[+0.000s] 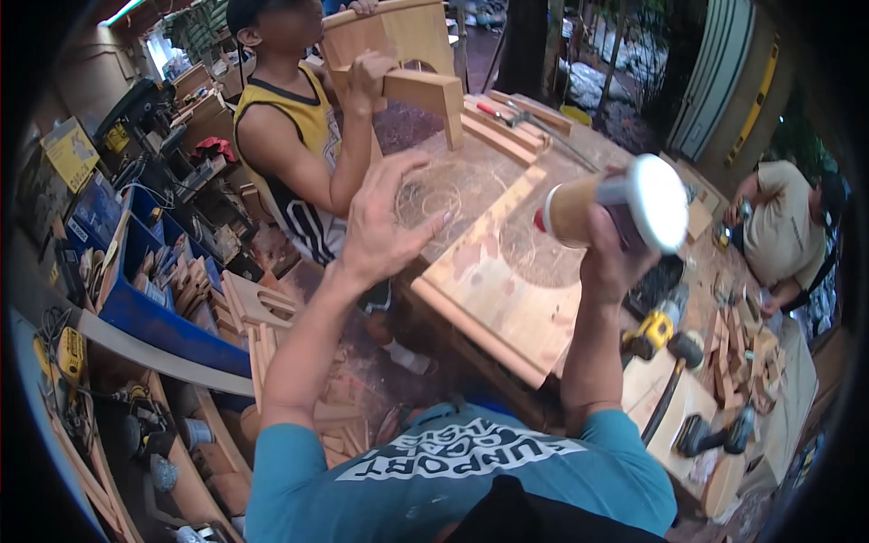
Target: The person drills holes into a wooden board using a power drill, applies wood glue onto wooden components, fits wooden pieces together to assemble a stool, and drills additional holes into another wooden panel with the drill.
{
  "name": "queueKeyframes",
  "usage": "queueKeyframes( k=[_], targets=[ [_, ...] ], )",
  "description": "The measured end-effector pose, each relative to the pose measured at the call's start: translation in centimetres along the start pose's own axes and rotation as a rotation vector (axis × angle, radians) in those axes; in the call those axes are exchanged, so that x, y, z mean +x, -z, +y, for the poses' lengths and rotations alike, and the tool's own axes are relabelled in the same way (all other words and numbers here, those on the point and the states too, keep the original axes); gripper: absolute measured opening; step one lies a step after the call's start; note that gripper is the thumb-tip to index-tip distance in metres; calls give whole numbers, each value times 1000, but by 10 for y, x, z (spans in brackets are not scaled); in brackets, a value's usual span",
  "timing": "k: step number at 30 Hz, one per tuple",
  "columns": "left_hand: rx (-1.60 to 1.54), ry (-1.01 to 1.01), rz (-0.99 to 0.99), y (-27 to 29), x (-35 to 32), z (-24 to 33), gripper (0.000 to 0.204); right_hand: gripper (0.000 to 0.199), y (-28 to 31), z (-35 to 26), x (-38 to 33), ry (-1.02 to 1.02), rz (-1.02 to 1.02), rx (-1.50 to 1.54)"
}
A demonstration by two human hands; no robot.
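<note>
I see co-worker (288,136) in yellow top gripping wooden piece (422,88) at far left of tabletop (489,312). Clamp (518,119), boards (493,133) beyond; yellow drill (654,331), mallet (669,385), wood scraps (738,364) right. My left hand (378,222): empty, fingers spread. My right hand (619,262): wrapped around white-topped container (647,201), raised over tabletop.

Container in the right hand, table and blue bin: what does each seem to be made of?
Container: probably plastic, though coated card is possible; smooth tan wall, plain white top.
Table: wood, seemingly unpainted; pale tone and darker stains show.
Blue bin: likely plastic, perhaps painted metal; smooth, evenly coloured wall.
</note>
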State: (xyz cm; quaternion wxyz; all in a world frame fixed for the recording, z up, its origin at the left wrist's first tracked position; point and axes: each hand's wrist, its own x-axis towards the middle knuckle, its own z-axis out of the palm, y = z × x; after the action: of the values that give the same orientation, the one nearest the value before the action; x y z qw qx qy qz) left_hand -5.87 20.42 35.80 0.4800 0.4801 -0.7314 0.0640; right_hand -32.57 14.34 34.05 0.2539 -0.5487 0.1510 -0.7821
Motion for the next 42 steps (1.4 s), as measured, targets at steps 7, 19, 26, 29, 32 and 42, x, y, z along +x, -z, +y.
queueKeyframes(
  k=[7, 19, 26, 29, 32, 42],
  targets=[
    [298, -303, -2, -30, 105, -81, 94, 69, -22, 54, 50, -241, 65, -57],
    [102, -426, 151, -53, 152, -151, 59, 27, -133, 60, 144, -69, 23, 341],
    [21, -417, 184, -51, 154, -166, 56, 27, -179, 54, 133, -49, 12, 183],
    [8, -425, 178, -55, 155, -169, 57, 27, -185, 59, 136, -70, 136, 112],
    [5, -415, 225, -59, 157, -171, 57, 28, -195, 57, 135, -4, 207, 83],
    [0, -387, 193, -60, 157, -172, 61, 27, -191, 48, 124, -129, -8, 99]
  ],
)
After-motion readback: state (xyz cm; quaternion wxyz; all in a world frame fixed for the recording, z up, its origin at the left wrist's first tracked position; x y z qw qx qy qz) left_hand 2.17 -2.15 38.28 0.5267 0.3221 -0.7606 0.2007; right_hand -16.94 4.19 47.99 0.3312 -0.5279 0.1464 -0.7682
